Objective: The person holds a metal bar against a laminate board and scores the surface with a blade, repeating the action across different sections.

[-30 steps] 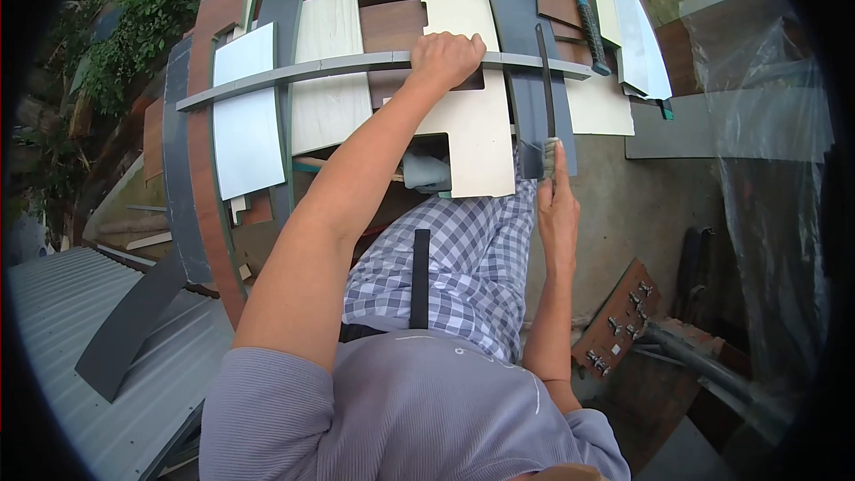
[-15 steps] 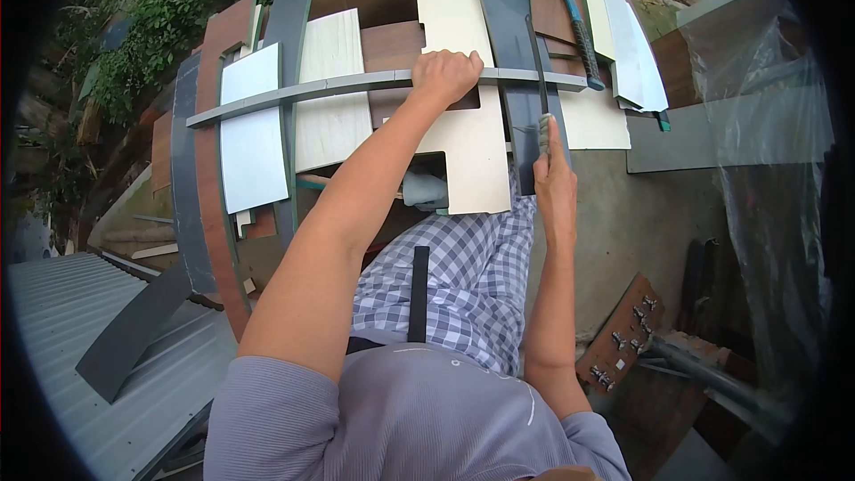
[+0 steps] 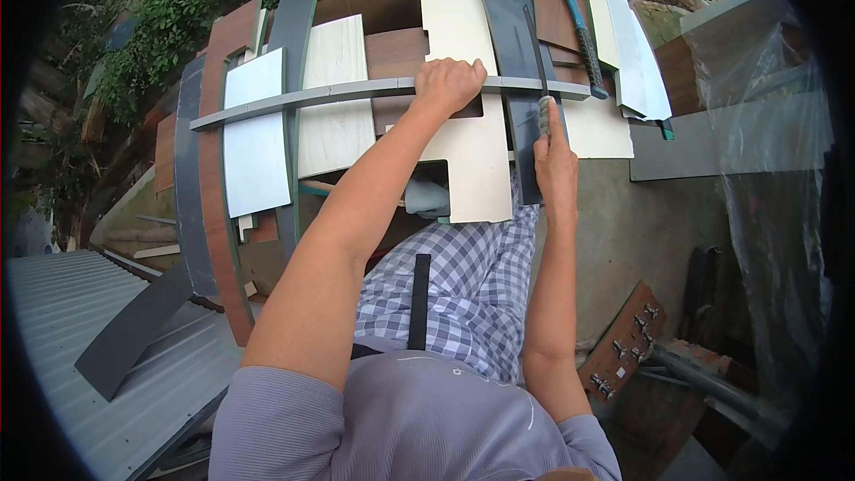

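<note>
A long grey bar point(image 3: 352, 89) lies crosswise over several boards. My left hand point(image 3: 450, 86) is closed around it near its middle, pressing down from above. In my right hand point(image 3: 556, 160) is a narrow saw point(image 3: 538, 53) with a thin dark blade and a pale wrapped handle; my index finger stretches along the handle. The blade crosses the bar close to its right end, pointing away from me. Beneath the saw lies a dark glossy board point(image 3: 503, 0). Whether the blade has cut into the bar is too small to tell.
A claw hammer point(image 3: 583, 40) with a blue-black handle rests by the bar's right end. Cream boards point(image 3: 459, 13), a white panel point(image 3: 256, 138) and brown boards point(image 3: 233, 240) surround it. A brown board with metal fittings point(image 3: 621, 343) leans lower right. Corrugated sheeting point(image 3: 62, 330) lies at left.
My right hand has slid the saw forward, so its handle is now closer to the bar. My left hand keeps its grip on the bar. The whole view has shifted slightly.
</note>
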Action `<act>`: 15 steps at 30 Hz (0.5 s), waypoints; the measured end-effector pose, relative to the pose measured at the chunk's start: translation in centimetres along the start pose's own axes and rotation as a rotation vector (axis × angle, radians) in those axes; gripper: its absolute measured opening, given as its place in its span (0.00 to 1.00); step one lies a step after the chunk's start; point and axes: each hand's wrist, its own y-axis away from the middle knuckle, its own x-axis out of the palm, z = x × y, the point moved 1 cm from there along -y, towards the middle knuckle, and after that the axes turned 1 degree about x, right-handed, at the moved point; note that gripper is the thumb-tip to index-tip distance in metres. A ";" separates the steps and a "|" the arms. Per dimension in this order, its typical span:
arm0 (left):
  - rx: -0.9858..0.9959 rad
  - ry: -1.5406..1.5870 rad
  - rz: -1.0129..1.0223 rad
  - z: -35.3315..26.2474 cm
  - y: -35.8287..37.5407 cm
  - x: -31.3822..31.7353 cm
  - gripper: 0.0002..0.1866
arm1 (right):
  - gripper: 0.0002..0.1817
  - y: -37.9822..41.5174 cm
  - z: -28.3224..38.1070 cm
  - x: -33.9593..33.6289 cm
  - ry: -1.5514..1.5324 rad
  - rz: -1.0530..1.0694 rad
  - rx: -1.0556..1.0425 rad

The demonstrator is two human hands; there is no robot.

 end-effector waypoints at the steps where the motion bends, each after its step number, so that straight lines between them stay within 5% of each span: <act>1: 0.004 -0.006 -0.003 0.1 -0.1 0.1 0.30 | 0.30 -0.5 0.2 -0.1 0.000 0.038 0.034; 10: -0.035 -0.020 0.030 0.0 -0.1 0.1 0.28 | 0.32 9.8 -3.4 -2.3 -0.008 0.112 0.161; 15: -0.023 -0.021 0.021 0.0 -0.2 0.3 0.28 | 0.32 7.6 -2.3 -2.6 -0.040 0.109 0.169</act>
